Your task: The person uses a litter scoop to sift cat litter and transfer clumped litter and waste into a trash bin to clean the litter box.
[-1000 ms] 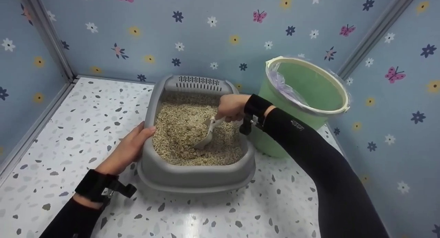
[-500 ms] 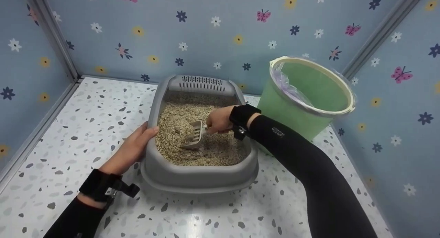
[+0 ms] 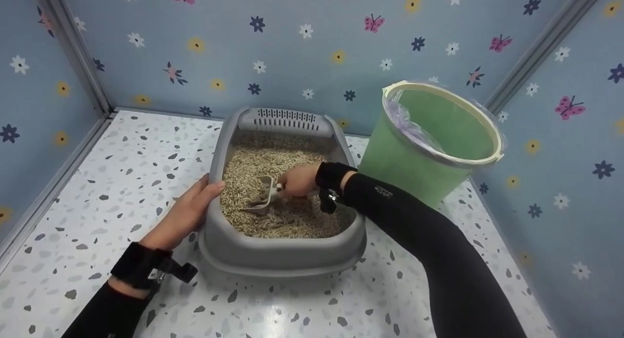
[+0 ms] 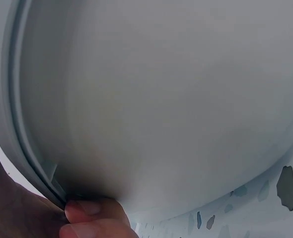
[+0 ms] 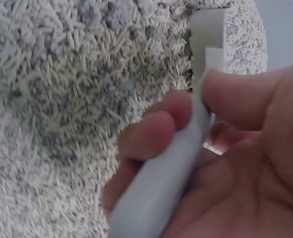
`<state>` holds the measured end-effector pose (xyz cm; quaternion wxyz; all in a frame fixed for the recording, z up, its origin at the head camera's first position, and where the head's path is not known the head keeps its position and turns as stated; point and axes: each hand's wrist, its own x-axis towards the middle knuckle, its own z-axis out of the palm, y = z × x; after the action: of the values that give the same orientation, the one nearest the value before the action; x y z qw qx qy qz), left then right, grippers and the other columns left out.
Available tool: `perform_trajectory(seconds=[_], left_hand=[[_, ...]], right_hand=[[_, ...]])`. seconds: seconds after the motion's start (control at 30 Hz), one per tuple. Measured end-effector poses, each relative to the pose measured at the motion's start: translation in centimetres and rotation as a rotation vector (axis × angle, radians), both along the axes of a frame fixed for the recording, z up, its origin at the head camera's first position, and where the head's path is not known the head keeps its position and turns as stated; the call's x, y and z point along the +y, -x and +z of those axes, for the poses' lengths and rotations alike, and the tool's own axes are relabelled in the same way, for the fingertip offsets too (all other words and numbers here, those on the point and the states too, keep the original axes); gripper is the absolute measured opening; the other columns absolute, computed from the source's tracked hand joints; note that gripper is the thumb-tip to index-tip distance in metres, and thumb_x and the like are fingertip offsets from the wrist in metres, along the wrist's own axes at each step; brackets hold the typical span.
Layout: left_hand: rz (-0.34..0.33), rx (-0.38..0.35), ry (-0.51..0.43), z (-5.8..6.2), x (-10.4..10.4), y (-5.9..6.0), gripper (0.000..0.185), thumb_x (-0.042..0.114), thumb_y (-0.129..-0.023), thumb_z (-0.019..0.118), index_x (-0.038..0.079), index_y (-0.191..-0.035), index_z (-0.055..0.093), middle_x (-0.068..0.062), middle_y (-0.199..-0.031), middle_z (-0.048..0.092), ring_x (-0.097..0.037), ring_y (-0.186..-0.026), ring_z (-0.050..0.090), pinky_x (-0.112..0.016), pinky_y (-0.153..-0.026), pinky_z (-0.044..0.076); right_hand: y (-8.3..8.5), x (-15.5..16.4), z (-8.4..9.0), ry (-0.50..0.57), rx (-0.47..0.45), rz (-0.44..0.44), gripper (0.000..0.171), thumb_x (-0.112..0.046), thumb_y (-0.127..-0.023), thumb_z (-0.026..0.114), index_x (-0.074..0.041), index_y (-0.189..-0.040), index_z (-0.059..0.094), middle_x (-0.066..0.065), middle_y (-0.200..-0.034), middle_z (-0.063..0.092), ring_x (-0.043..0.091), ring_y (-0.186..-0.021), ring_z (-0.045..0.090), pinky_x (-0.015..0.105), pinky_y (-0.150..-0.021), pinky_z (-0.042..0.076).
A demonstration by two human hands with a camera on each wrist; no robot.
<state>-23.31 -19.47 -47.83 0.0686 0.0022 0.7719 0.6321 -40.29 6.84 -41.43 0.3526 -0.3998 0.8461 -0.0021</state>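
A grey litter box (image 3: 282,254) stands on the floor, filled with pale pellet litter (image 3: 263,157). My left hand (image 3: 187,208) grips its left rim, thumb over the top; in the left wrist view the curled fingertips (image 4: 94,212) show beneath the rim, against the outer wall. Inside the box, my right hand (image 3: 300,179) holds a light grey slotted litter scoop (image 3: 269,189), its head tilted and its lower edge in the litter, pointing left. The right wrist view shows fingers wrapped round the handle (image 5: 154,186) and the thumb near the scoop's head. Greyish clumps (image 5: 119,16) lie among the pellets.
Right behind the litter box stands a tall green bin (image 3: 409,157) with a cream rim and a clear bag liner (image 3: 412,128). Flower-patterned walls (image 3: 292,45) close in the back and both sides. The floor (image 3: 146,157) is white with grey speckles.
My right hand has moved left and toward me with the scoop, pushing it through the litter toward the box's left side. The left hand keeps its grip on the rim.
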Motion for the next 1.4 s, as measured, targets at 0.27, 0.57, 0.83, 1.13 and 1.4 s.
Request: perform_trajectory(seconds=[0.27,0.57,0.83,1.13,1.4], left_hand=[[0.01,-0.002,0.002,-0.1,0.1,0.3,0.094,0.068,-0.112,0.05,0.019,-0.18,0.007,-0.032,-0.179,0.021,-0.051,-0.156,0.041,-0.066,-0.126,0.038],[0.017,-0.037,0.019,-0.3,-0.1,0.1,0.091,0.071,-0.111,0.047,0.026,-0.18,0.009,-0.035,-0.15,0.055,-0.039,-0.11,0.073,-0.047,-0.088,0.063],[0.006,-0.037,0.038,-0.5,0.0,-0.1,0.092,0.072,-0.111,0.046,0.026,-0.18,0.007,-0.036,-0.168,0.039,-0.049,-0.13,0.065,-0.054,-0.1,0.061],[0.005,-0.028,0.02,-0.1,0.2,-0.1,0.091,0.07,-0.112,0.047,0.024,-0.18,0.007,-0.034,-0.174,0.032,-0.053,-0.142,0.057,-0.065,-0.114,0.051],[0.017,-0.044,0.001,-0.1,0.0,0.0,0.088,0.066,-0.113,0.048,0.024,-0.181,0.01,-0.036,-0.154,0.054,-0.042,-0.116,0.073,-0.048,-0.088,0.064]], right_hand=[[0.0,0.4,0.2,0.069,-0.014,-0.103,0.033,-0.037,-0.117,0.058,-0.016,-0.093,0.058,-0.002,-0.076,0.052,0.015,-0.066,0.045,0.032,-0.07,0.039],[0.4,0.5,0.4,0.152,-0.007,-0.137,0.041,-0.041,-0.117,0.059,-0.02,-0.083,0.051,-0.004,-0.071,0.053,0.012,-0.063,0.045,0.029,-0.07,0.04],[0.3,1.2,1.3,0.179,-0.044,-0.174,0.042,-0.038,-0.116,0.061,-0.019,-0.081,0.047,-0.004,-0.069,0.048,0.014,-0.062,0.042,0.03,-0.07,0.037],[0.5,3.6,3.4,0.291,-0.094,-0.263,0.05,-0.035,-0.117,0.061,-0.021,-0.075,0.038,-0.004,-0.067,0.043,0.014,-0.061,0.037,0.031,-0.071,0.033],[0.2,5.7,4.7,0.47,-0.092,-0.426,0.037,-0.032,-0.116,0.063,-0.018,-0.083,0.054,-0.004,-0.065,0.043,0.013,-0.059,0.038,0.029,-0.065,0.035]])
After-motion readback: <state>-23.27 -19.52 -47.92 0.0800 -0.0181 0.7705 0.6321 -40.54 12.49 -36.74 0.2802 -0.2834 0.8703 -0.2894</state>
